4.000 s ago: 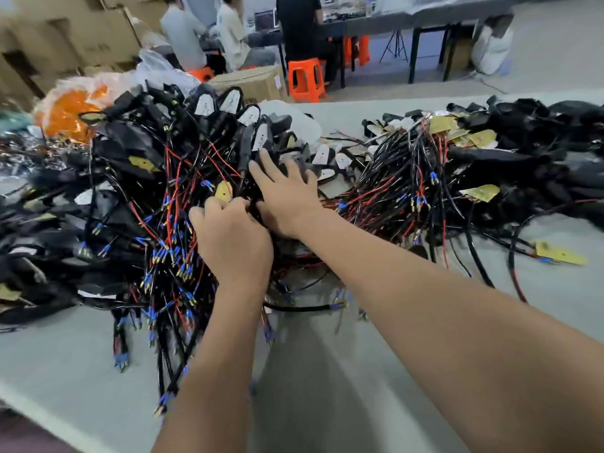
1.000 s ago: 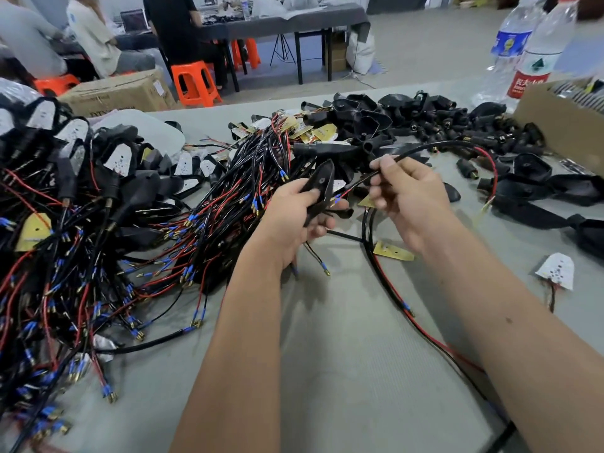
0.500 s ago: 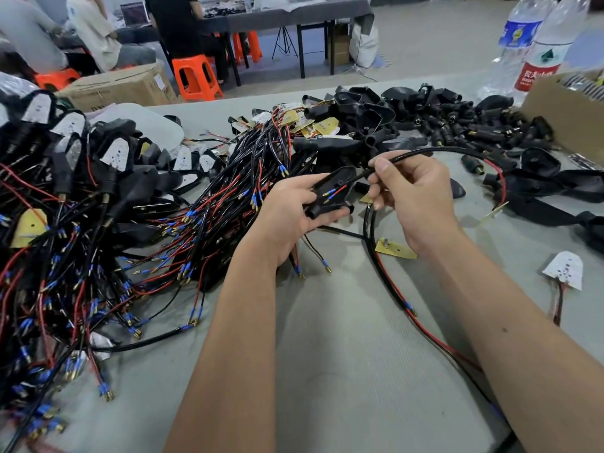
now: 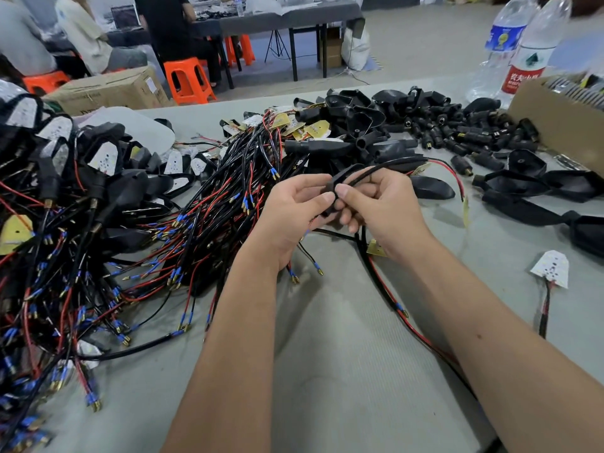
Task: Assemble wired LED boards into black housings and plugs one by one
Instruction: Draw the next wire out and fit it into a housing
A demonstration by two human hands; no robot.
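Hiding black housing btwn both hands

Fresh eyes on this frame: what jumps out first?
The two hands meeting mid-frame: the left hand and right hand both grip one black housing with its wire. Left of them sprawls a tangle of red and black wires; behind, a pile of black housings and plugs on the grey table.

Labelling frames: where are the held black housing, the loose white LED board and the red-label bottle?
black housing point(image 4: 338, 183), head view, upper edge.
white LED board point(image 4: 550, 268), head view, face centre.
red-label bottle point(image 4: 524, 71), head view, label.
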